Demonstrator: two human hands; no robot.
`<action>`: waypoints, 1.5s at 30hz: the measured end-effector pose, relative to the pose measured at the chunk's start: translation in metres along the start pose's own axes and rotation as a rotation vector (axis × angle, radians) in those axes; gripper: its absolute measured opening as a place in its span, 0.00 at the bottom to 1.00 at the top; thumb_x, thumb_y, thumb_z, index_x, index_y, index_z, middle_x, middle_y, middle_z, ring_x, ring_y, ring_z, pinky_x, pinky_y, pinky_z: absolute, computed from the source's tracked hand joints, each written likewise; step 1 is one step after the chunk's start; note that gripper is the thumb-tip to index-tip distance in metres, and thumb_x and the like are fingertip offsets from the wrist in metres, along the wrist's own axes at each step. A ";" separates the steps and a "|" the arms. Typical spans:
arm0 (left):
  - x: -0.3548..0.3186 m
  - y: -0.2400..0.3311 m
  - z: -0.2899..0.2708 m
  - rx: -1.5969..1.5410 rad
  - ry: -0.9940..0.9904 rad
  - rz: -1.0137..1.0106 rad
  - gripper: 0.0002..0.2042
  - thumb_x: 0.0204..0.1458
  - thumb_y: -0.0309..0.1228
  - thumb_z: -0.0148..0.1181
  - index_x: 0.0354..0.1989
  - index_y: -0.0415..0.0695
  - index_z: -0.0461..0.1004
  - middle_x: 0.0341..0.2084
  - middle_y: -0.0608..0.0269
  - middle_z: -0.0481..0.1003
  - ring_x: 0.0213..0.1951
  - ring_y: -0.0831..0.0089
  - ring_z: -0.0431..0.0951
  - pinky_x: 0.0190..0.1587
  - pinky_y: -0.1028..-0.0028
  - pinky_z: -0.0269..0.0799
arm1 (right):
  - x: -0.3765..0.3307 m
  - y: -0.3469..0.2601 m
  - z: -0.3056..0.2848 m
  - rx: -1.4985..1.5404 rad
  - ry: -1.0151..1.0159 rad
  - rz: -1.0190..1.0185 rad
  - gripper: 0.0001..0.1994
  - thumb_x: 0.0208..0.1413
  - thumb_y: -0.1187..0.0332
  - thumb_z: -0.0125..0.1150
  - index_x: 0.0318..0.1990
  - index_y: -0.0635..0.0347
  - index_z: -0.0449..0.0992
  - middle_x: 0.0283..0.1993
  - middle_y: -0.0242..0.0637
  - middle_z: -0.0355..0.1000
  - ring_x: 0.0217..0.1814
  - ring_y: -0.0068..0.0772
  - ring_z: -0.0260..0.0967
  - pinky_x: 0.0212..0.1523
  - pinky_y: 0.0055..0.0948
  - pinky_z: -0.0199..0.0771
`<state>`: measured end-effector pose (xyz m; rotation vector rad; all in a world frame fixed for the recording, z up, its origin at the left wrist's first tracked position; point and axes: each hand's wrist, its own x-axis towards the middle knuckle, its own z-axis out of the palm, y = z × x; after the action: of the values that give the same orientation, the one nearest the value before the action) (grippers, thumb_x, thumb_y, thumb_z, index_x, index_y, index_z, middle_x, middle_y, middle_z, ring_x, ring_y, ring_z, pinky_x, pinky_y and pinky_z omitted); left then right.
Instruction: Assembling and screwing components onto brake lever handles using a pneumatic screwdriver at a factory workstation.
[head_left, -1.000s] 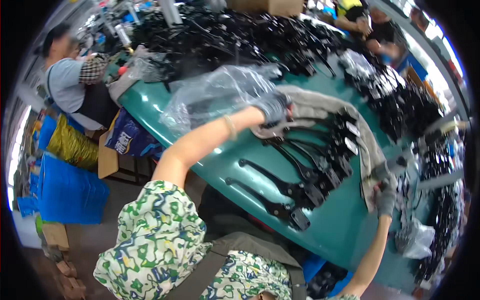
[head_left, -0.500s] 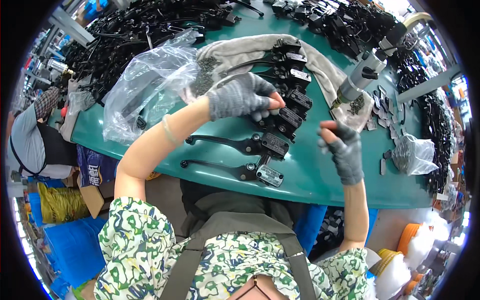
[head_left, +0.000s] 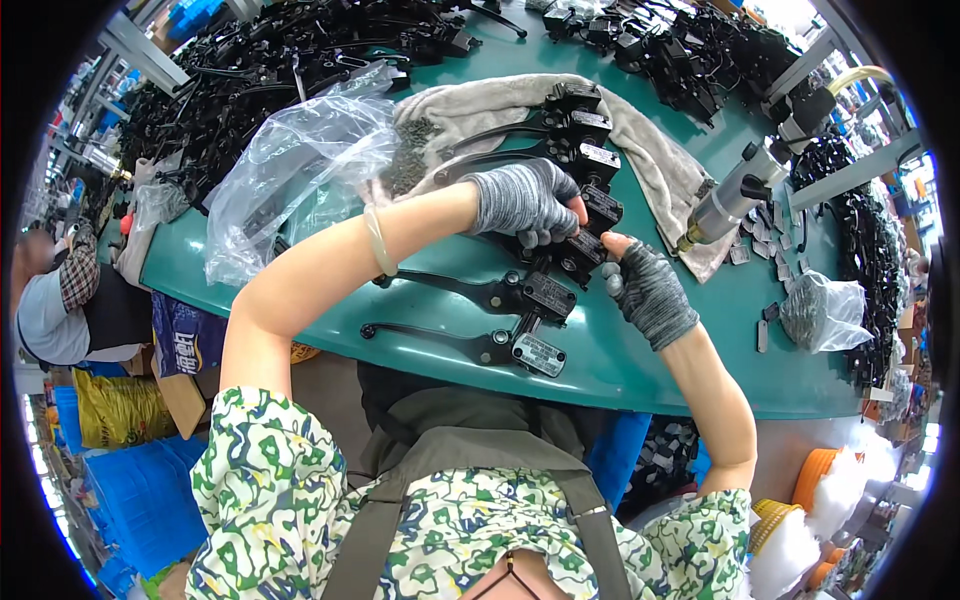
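Observation:
Several black brake lever assemblies lie in a column on the table, each with a box-shaped reservoir. My left hand (head_left: 530, 203), in a grey fingerless glove, is closed over the middle of the column; what its pinched fingertips hold is too small to tell. My right hand (head_left: 652, 292), gloved alike, has its fingers curled, its thumb and fingertip beside the right end of one reservoir (head_left: 581, 248). Whether it holds anything is hidden. Nearer to me lie two more assemblies, one with a black-topped reservoir (head_left: 549, 297) and one with a paler cap (head_left: 540, 353).
A powered screwdriver (head_left: 722, 212) hangs at the right. Small dark screws (head_left: 412, 158) lie on a grey towel (head_left: 480, 100). Clear plastic bags (head_left: 300, 170) lie left, and another bag (head_left: 828, 310) lies right near loose caps (head_left: 765, 235). Heaped levers (head_left: 250, 90) line the far edge.
My right hand has moved left to the reservoirs. My left hand has shifted slightly right and down. The screwdriver has swung a little to the right.

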<state>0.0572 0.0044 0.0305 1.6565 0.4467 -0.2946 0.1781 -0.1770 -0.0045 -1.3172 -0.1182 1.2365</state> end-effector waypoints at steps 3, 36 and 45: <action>0.000 -0.007 -0.003 -0.098 -0.055 -0.018 0.12 0.53 0.28 0.61 0.44 0.37 0.75 0.26 0.67 0.75 0.22 0.83 0.71 0.22 0.83 0.70 | 0.002 -0.001 -0.005 -0.036 -0.004 0.030 0.06 0.56 0.71 0.61 0.38 0.62 0.73 0.25 0.29 0.67 0.21 0.17 0.63 0.18 0.14 0.63; -0.036 -0.095 -0.128 0.959 0.980 0.281 0.14 0.44 0.31 0.60 0.39 0.41 0.78 0.34 0.54 0.79 0.39 0.59 0.79 0.44 0.65 0.73 | 0.096 -0.054 -0.168 -1.641 0.465 -0.781 0.12 0.52 0.67 0.63 0.43 0.60 0.77 0.35 0.45 0.75 0.38 0.43 0.74 0.41 0.36 0.72; -0.005 -0.110 -0.132 1.284 0.790 0.060 0.12 0.44 0.31 0.58 0.37 0.44 0.81 0.40 0.51 0.78 0.44 0.59 0.78 0.47 0.65 0.73 | 0.101 -0.055 -0.212 -1.852 0.527 -0.710 0.18 0.52 0.54 0.60 0.46 0.54 0.76 0.39 0.51 0.75 0.41 0.54 0.73 0.41 0.48 0.71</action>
<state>-0.0051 0.1445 -0.0472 3.0490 0.8885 0.2222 0.3970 -0.2292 -0.0907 -2.6700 -1.4483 -0.2129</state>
